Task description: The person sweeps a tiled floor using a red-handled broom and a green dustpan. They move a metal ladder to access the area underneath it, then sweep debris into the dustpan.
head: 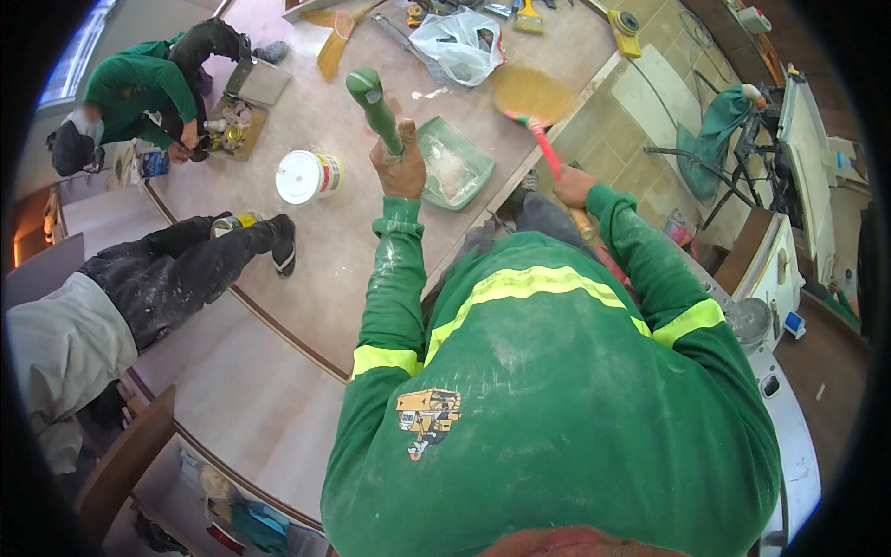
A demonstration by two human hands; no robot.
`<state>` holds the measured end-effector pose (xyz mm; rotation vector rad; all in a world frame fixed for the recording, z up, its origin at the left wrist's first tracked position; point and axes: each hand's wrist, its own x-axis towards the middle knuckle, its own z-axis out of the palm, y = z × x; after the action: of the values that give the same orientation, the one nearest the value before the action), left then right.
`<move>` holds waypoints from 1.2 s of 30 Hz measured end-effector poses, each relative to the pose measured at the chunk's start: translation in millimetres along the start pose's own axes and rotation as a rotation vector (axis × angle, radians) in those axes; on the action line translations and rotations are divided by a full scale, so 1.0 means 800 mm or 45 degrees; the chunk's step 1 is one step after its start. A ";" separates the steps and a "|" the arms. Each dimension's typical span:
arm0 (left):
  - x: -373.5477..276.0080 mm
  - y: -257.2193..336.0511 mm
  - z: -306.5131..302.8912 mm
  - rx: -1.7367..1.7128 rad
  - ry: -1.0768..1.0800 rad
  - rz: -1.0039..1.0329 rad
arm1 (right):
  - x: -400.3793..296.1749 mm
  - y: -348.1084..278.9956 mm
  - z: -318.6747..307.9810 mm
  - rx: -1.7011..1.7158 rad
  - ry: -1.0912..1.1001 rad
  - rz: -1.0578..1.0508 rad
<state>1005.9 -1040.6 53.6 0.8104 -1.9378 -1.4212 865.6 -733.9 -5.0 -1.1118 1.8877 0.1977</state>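
Note:
My left hand [399, 166] grips the green handle of a dustpan [456, 164], whose translucent green pan rests on the dusty raised floor with whitish debris in it. In my right hand [576, 186] is the red-wrapped handle of a straw hand broom [533, 96]. Its bristles look blurred and lie over the platform's edge, up and to the right of the pan. A white lidded bucket [299, 177] stands left of my left hand.
A crouching co-worker [139, 90] handles small items at upper left; another person's legs [202, 268] are at left beside a can [237, 224]. A plastic bag [461, 45], another straw broom [337, 42] and a brush [529, 19] lie ahead. The platform edge [515, 167] drops to tiles.

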 end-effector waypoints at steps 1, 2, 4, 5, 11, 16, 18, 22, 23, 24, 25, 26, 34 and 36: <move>-0.002 -0.002 0.001 0.032 -0.016 0.012 | -0.022 -0.022 -0.013 0.543 -0.015 0.176; 0.001 -0.008 0.003 0.049 0.030 0.092 | -0.037 -0.033 -0.017 1.088 -0.020 0.356; 0.008 -0.016 0.001 0.062 0.077 0.181 | -0.039 -0.038 0.013 0.940 0.073 -0.071; 0.009 -0.016 0.000 0.064 0.085 0.189 | -0.043 -0.037 0.025 1.006 0.055 -0.099; 0.011 -0.014 -0.050 -0.056 0.070 0.119 | -0.143 -0.088 -0.050 1.694 -0.207 0.022; 0.007 0.008 -0.104 -0.106 0.021 0.200 | -0.247 -0.078 -0.070 1.563 0.121 0.149; 0.002 0.015 -0.118 -0.119 0.001 0.185 | -0.260 -0.080 -0.076 1.532 0.225 0.186; -0.006 0.001 -0.135 -0.122 -0.091 0.200 | -0.218 -0.079 -0.062 1.643 0.464 0.335; -0.008 -0.006 -0.137 -0.131 -0.109 0.199 | -0.191 -0.072 -0.055 1.690 0.531 0.378; -0.010 -0.015 -0.138 -0.105 -0.122 0.222 | -0.160 -0.065 -0.044 1.743 0.596 0.428; -0.010 -0.026 -0.139 -0.082 -0.140 0.242 | -0.123 -0.054 -0.031 1.786 0.689 0.456; -0.009 -0.033 -0.139 -0.054 -0.157 0.264 | -0.086 -0.044 -0.022 1.829 0.784 0.479; 0.011 -0.067 -0.162 0.009 -0.058 0.245 | -0.051 -0.040 -0.064 2.665 0.159 0.555; 0.024 -0.058 -0.164 0.028 -0.012 0.315 | -0.091 -0.043 -0.106 2.580 0.116 0.584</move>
<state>1099.2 -1144.9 43.8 0.5510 -1.9858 -1.2595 852.3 -754.2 109.3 0.6958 1.3114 -1.2534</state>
